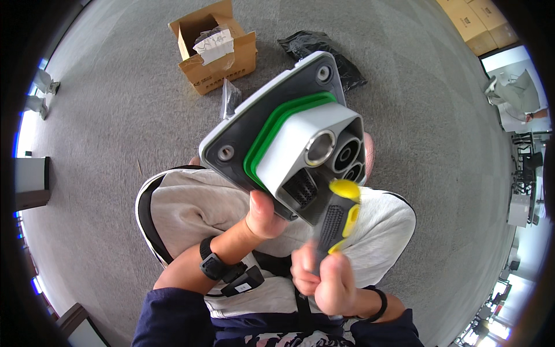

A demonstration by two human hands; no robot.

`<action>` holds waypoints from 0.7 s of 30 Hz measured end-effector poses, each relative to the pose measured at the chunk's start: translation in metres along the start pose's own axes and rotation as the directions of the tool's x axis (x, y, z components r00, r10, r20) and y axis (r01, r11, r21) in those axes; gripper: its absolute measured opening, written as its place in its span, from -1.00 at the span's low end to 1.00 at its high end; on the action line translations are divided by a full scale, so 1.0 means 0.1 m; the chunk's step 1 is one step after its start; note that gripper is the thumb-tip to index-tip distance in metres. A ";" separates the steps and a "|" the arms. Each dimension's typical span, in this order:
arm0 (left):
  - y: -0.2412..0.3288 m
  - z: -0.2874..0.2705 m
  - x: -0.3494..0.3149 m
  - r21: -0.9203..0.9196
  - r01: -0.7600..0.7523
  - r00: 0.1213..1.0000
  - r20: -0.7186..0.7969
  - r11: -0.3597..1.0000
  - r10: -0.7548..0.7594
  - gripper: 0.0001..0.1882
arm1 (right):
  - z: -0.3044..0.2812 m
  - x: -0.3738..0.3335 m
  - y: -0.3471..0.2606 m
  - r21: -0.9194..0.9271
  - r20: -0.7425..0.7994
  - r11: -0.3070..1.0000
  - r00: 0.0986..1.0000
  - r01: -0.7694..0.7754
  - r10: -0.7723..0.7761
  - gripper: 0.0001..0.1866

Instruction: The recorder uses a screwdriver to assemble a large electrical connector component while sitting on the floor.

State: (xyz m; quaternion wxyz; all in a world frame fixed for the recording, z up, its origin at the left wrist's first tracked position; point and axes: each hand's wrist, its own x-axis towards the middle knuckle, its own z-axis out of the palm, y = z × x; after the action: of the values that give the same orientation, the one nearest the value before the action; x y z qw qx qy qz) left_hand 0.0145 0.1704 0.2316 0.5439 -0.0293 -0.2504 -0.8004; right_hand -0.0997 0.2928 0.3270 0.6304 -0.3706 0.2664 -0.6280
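My left hand (264,216) grips the lower edge of a large multi-port connector housing (341,118), with the thumb in front and the other fingers hidden behind it. The housing is tilted over my lap. It has a dark grey mounting plate with a pale rim, a green seal, a metal-ringed round opening, smaller round sockets and a pinned rectangular port. In my right hand (326,280) is a grey-and-yellow hand tool (335,221) with a ribbed grip, held by its lower end. Its upper yellow end is close to the housing's lower right side. Motion blurs the tool and the right hand.
An open cardboard box (222,66) stands on the grey carpet (110,127) ahead. Beside it lie a small clear bag (230,99) and a black plastic bag (324,46). Cartons (477,23) are stacked far right. Other people's legs show at both sides.
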 end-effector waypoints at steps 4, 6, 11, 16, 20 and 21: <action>0.17 0.38 0.18 0.162 0.261 0.960 -0.150 0.952 -0.238 0.03 | 0.29 0.07 -0.31 -0.047 -0.277 0.891 0.863 -0.452 0.423 -0.36; 0.17 0.41 0.26 0.136 0.205 0.965 -0.192 0.969 -0.177 0.03 | 0.24 0.01 -0.29 0.127 -0.046 0.967 0.973 -0.220 0.227 -0.30; 0.09 0.45 0.28 0.171 0.164 0.976 -0.169 0.971 -0.135 0.03 | 0.18 -0.01 -0.20 -0.022 -0.019 0.992 0.992 0.122 -0.123 -0.39; 0.07 0.29 0.22 -0.116 0.084 0.989 -0.113 0.990 -0.097 0.00 | 0.25 0.12 -0.34 -0.084 -0.180 0.925 0.919 -0.370 0.351 -0.42; 0.09 0.30 0.24 0.165 0.137 0.984 -0.140 0.977 -0.114 -0.06 | 0.24 0.10 -0.45 -0.015 -0.081 0.993 0.990 -0.119 0.117 -0.36; 0.09 0.34 0.23 0.128 0.126 0.985 -0.135 0.984 -0.109 -0.09 | 0.19 0.14 -0.37 0.009 -0.064 0.988 0.986 -0.156 0.156 -0.37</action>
State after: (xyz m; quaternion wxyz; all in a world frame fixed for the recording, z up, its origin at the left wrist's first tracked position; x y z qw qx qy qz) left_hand 0.0051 0.1626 0.2714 0.5113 0.0736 -0.2705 -0.8124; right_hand -0.1055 0.2833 0.3699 0.6693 -0.3272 0.3134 -0.5888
